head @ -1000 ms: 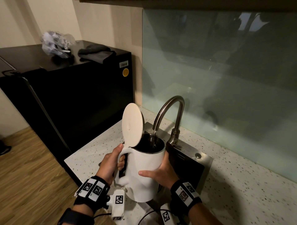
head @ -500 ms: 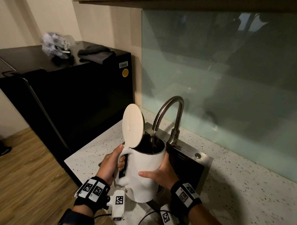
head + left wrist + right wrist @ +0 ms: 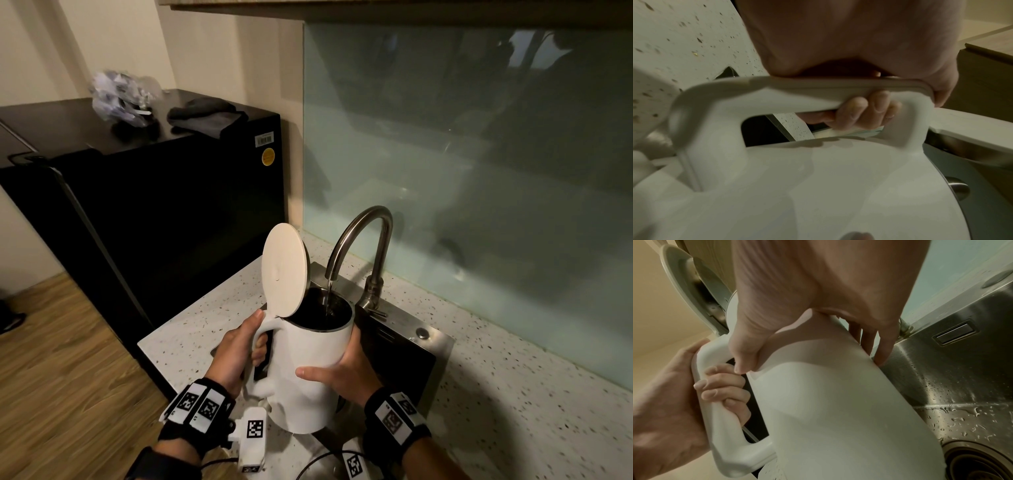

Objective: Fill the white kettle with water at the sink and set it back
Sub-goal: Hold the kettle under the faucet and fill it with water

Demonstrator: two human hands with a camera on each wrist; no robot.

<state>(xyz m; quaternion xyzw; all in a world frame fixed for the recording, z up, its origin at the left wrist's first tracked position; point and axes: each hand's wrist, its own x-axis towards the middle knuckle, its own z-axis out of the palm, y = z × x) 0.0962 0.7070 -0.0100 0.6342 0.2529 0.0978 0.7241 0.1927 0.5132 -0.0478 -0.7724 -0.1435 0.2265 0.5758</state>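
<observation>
— White plastic fills most of what we see up close: one white kettle, held over the sink between our two hands.

— And how do we hold it?

— Our left hand has its fingers curled round the handle, thumb up by the hinge. Our right hand lies against the kettle's side, thumb across the front and fingers spread round the far wall; it steadies the body more than it clamps it.

— Which step are we at, then?

— The filling, we'd say. One lid stands open and upright, and a thin stream of water falls from the one tap into the dark mouth. We cannot tell how high the water stands inside.

— So what does the next move ask of us?

— We judge that we must watch the level, then free the right hand to shut off the tap while the left carries the growing weight alone. After that, close the lid, keep the kettle upright, and carry it to its place. That place we cannot see for certain.

— And farther off?

— One speckled counter, one glass splashback, and one black fridge bearing two things: a crumpled bag and a dark folded cloth.
</observation>
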